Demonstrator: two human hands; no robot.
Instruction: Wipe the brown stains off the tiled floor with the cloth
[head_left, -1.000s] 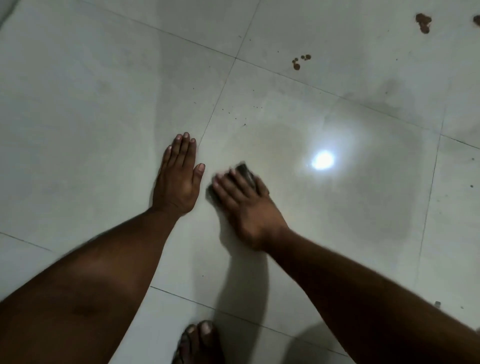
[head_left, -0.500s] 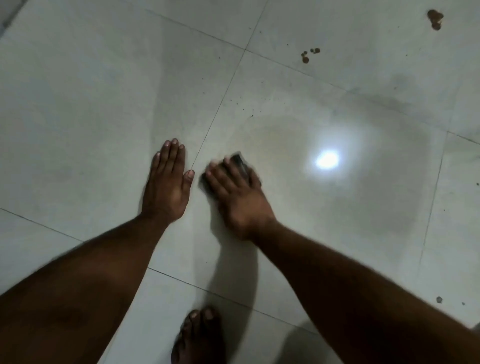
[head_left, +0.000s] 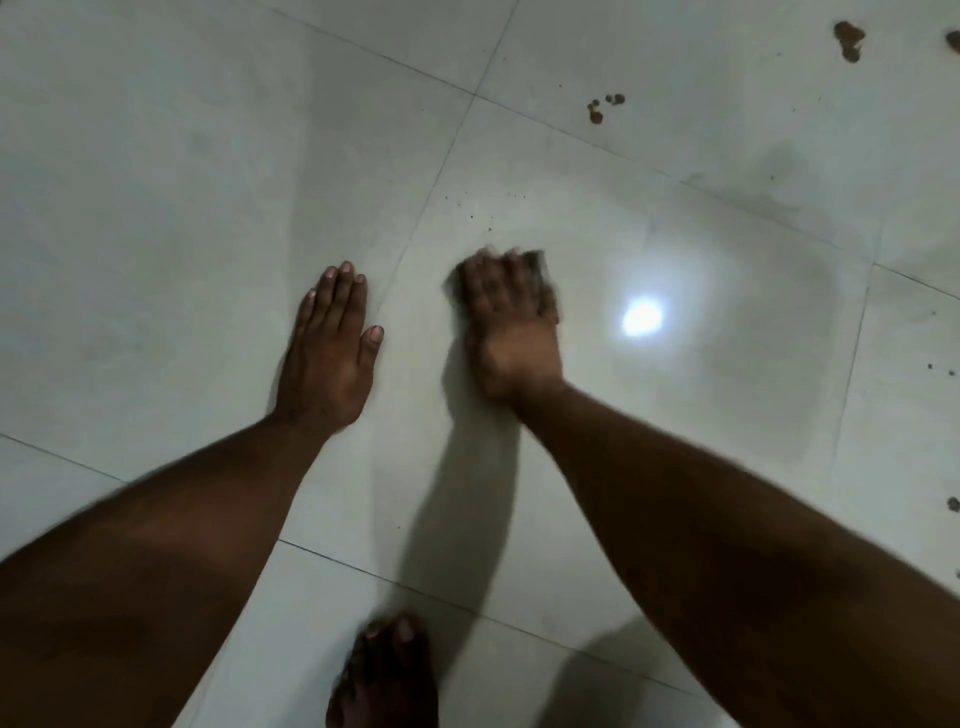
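My right hand (head_left: 511, 327) presses a dark cloth (head_left: 540, 265) flat on the pale tiled floor (head_left: 156, 182); only the cloth's edges show past my blurred fingers. My left hand (head_left: 327, 353) lies flat on the tile to the left, fingers together, holding nothing. A cluster of small brown stains (head_left: 602, 106) sits beyond the cloth to the upper right. A larger brown stain (head_left: 849, 41) lies near the top right corner, with another brown stain (head_left: 955, 40) at the frame's edge. Tiny dark specks (head_left: 470, 208) dot the tile just ahead of the cloth.
A damp, shiny patch (head_left: 753, 322) with a bright light reflection (head_left: 642, 318) spreads right of my right hand. My bare foot (head_left: 384, 675) stands at the bottom centre. Small dark spots (head_left: 941, 370) and a further dark spot (head_left: 953, 503) mark the right edge.
My right hand has slid the cloth to the right and forward, away from my left hand, and its fingers now point straight ahead. The left hand stays planted.
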